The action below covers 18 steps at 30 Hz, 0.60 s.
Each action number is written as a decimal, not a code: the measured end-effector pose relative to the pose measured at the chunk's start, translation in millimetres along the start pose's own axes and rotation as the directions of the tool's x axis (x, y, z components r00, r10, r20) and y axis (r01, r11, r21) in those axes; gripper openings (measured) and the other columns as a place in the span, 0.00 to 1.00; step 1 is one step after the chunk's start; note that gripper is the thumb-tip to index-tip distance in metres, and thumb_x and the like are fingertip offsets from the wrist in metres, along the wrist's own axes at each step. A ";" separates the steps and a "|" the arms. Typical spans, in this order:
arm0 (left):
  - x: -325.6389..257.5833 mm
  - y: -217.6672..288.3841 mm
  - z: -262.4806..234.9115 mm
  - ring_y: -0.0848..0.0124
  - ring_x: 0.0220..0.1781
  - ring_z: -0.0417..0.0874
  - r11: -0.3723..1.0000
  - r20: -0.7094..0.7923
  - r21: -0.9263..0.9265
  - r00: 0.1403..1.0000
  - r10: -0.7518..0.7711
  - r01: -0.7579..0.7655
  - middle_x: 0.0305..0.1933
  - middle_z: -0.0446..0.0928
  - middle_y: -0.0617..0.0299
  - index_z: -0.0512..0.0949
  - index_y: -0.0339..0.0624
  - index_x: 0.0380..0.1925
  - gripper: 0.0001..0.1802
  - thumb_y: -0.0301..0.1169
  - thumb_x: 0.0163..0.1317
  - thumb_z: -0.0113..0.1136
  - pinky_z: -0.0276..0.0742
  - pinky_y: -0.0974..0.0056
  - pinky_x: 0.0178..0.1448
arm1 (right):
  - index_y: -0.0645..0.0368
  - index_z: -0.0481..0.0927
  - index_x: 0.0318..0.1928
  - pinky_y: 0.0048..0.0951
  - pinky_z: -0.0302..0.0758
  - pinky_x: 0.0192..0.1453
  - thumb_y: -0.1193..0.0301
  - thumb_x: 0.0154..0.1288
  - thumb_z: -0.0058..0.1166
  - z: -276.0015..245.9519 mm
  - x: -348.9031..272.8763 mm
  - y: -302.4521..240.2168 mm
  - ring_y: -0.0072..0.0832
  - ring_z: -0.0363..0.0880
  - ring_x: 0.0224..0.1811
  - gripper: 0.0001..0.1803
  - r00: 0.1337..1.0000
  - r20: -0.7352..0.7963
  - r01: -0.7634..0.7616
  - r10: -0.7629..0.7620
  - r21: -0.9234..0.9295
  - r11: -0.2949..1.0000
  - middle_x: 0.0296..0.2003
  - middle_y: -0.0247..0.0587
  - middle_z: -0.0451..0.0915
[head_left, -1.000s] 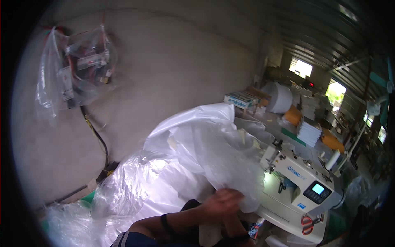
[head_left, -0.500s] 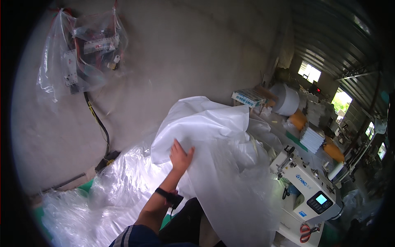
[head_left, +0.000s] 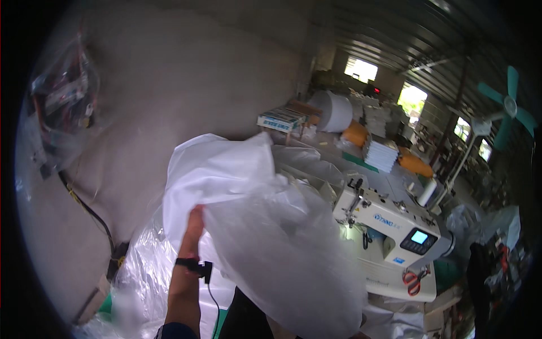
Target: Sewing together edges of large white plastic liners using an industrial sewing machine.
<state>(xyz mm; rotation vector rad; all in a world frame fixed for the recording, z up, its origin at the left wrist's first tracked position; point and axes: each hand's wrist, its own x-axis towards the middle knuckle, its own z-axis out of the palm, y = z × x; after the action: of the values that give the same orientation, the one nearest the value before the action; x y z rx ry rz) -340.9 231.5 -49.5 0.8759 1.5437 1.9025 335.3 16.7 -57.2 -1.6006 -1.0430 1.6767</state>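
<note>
A large white plastic sheet (head_left: 220, 164) lies bunched before me, its translucent near part (head_left: 282, 248) sweeping toward the lower right. My left hand (head_left: 194, 223) is at the fold between the opaque and translucent parts. Its fingers are bunched together on the plastic, partly hidden by it. A black strap (head_left: 192, 264) with a small device and a cable circles the left wrist. My right hand is not visible; the sheet covers the lower right, where it could be.
Right of the sheet stands a white sewing machine (head_left: 389, 223) with a lit panel. Red-handled scissors (head_left: 415, 281) lie on its table. Behind are a box (head_left: 281, 118), a large white roll (head_left: 332, 111) and stacked white sheets (head_left: 380, 154). A green fan (head_left: 510, 107) hangs right; clear crinkled plastic (head_left: 144, 282) lies left.
My view has swung right. The left hand's spread fingers have drawn together at the fold. The translucent part of the sheet has billowed up and across toward the left hand.
</note>
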 end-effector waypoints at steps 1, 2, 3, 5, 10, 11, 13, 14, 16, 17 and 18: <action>-0.7 10.0 -24.9 0.68 0.55 0.71 0.881 -0.046 -0.461 0.988 -0.144 0.107 0.52 0.73 0.57 0.73 0.37 0.48 0.18 0.37 0.69 0.40 0.62 0.64 0.64 | 0.61 0.71 0.47 0.34 0.69 0.26 0.66 0.49 0.57 20.4 7.4 -8.1 0.38 0.72 0.25 0.24 0.996 0.083 -0.029 0.033 -0.040 0.999 0.30 0.50 0.74; 0.4 33.3 -54.3 0.69 0.56 0.70 0.777 -0.031 -0.624 0.991 -0.129 0.081 0.54 0.71 0.59 0.69 0.34 0.52 0.21 0.38 0.70 0.39 0.60 0.64 0.65 | 0.61 0.70 0.49 0.34 0.69 0.30 0.66 0.50 0.57 44.9 17.4 -16.7 0.38 0.71 0.28 0.24 0.981 0.180 -0.058 0.072 -0.078 0.995 0.32 0.49 0.74; -21.5 53.1 -81.2 0.70 0.58 0.68 0.821 -0.106 -0.541 0.983 0.151 -0.185 0.56 0.69 0.58 0.67 0.35 0.55 0.22 0.40 0.71 0.37 0.59 0.64 0.66 | 0.61 0.69 0.50 0.34 0.68 0.33 0.65 0.51 0.57 71.9 28.2 -25.2 0.38 0.71 0.31 0.25 0.953 0.279 -0.085 0.115 -0.117 0.989 0.34 0.49 0.74; -58.0 107.7 -128.1 0.65 0.59 0.69 0.866 -0.311 -0.042 0.830 0.463 -0.499 0.57 0.68 0.55 0.64 0.37 0.59 0.27 0.46 0.70 0.39 0.62 0.62 0.65 | 0.61 0.67 0.52 0.34 0.67 0.40 0.65 0.53 0.57 126.9 49.4 -39.7 0.37 0.70 0.37 0.27 0.859 0.468 -0.134 0.207 -0.185 0.974 0.38 0.48 0.74; -118.7 176.5 -268.0 0.59 0.57 0.72 0.919 -0.436 -0.266 0.886 0.156 -0.292 0.57 0.69 0.49 0.64 0.35 0.58 0.31 0.48 0.65 0.42 0.67 0.59 0.61 | 0.62 0.63 0.59 0.34 0.65 0.57 0.64 0.57 0.58 236.2 83.0 -45.7 0.36 0.69 0.52 0.32 0.540 0.715 -0.257 0.444 -0.363 0.896 0.48 0.46 0.73; -119.0 168.7 -302.2 0.58 0.57 0.72 0.971 -0.505 -0.050 0.845 0.176 -0.232 0.56 0.70 0.48 0.65 0.34 0.57 0.29 0.46 0.64 0.43 0.68 0.59 0.60 | 0.62 0.62 0.60 0.34 0.64 0.61 0.64 0.58 0.58 247.6 86.7 -44.4 0.36 0.69 0.56 0.33 0.489 0.715 -0.388 0.500 -0.335 0.859 0.50 0.45 0.73; -118.0 145.5 -371.6 0.57 0.55 0.74 0.918 -0.605 0.396 0.762 0.232 0.035 0.54 0.71 0.46 0.67 0.34 0.55 0.27 0.43 0.63 0.45 0.69 0.58 0.58 | 0.62 0.61 0.61 0.34 0.64 0.64 0.63 0.59 0.59 265.1 92.6 -42.3 0.36 0.69 0.59 0.34 0.457 0.716 -0.414 0.529 -0.355 0.838 0.52 0.45 0.72; -118.2 132.4 -400.6 0.56 0.55 0.74 0.787 -0.634 0.575 0.729 0.258 0.222 0.53 0.72 0.46 0.68 0.34 0.54 0.26 0.41 0.62 0.46 0.70 0.58 0.57 | 0.60 0.63 0.60 0.36 0.66 0.63 0.63 0.61 0.56 272.0 93.8 -41.1 0.36 0.69 0.58 0.30 0.545 0.789 -0.309 0.282 -0.124 0.943 0.54 0.45 0.71; -116.3 112.2 -429.9 0.54 0.53 0.76 0.438 -0.627 0.765 0.701 0.338 0.473 0.51 0.74 0.44 0.70 0.33 0.52 0.23 0.37 0.61 0.48 0.72 0.57 0.55 | 0.59 0.66 0.59 0.38 0.69 0.61 0.63 0.63 0.54 278.6 96.4 -41.7 0.37 0.70 0.58 0.26 0.597 0.802 -0.195 0.013 0.130 0.972 0.56 0.44 0.70; -108.8 105.9 -424.8 0.53 0.52 0.77 0.343 -0.607 0.793 0.703 0.370 0.504 0.50 0.75 0.43 0.71 0.33 0.51 0.22 0.35 0.60 0.49 0.72 0.57 0.55 | 0.58 0.67 0.58 0.38 0.69 0.61 0.64 0.63 0.54 275.3 99.7 -44.2 0.37 0.70 0.57 0.25 0.692 0.720 -0.281 0.049 0.206 0.937 0.56 0.44 0.71; -104.8 98.9 -405.2 0.49 0.49 0.77 0.341 -0.463 0.881 0.747 0.477 0.328 0.44 0.76 0.39 0.70 0.28 0.48 0.21 0.34 0.59 0.55 0.74 0.53 0.52 | 0.57 0.69 0.57 0.38 0.69 0.61 0.66 0.62 0.55 270.9 101.6 -45.5 0.37 0.71 0.56 0.23 0.779 0.615 -0.360 0.122 0.279 0.890 0.55 0.43 0.71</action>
<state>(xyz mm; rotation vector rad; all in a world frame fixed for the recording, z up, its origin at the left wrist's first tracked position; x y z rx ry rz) -582.4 -123.4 -23.5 0.6387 3.3337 1.1866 52.3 88.5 -80.5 -1.0024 -0.7063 2.4780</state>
